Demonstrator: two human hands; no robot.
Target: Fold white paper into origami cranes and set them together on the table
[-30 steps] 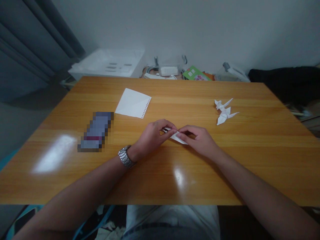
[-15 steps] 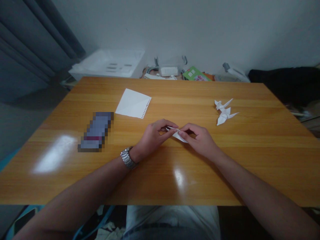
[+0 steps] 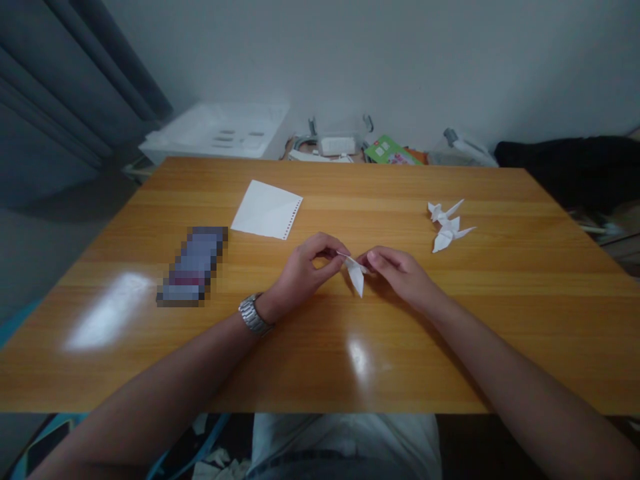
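Note:
Over the middle of the wooden table (image 3: 320, 360), a folded white paper crane (image 3: 355, 274) is held between both hands. My left hand (image 3: 315, 263) pinches its left tip between thumb and fingers. On the other side, my right hand (image 3: 397, 270) grips its right end, with thumb and fingers pressed together; part of the paper there is hidden. One wing of the crane points down toward me. Two finished-looking paper cranes (image 3: 449, 232) lie close together at the right. Back left of my hands is a flat white sheet of paper (image 3: 267, 209) with a perforated edge.
A phone with a blurred screen (image 3: 193, 267) lies on the left of the table. Behind the far edge stand a white plastic tray (image 3: 200, 137), a green booklet (image 3: 390, 151) and a clear container. Something black (image 3: 575, 160) is at the back right.
The paper between my hands has turned and opened out, so a wing now hangs toward me. My right hand has shifted its hold to the paper's right end.

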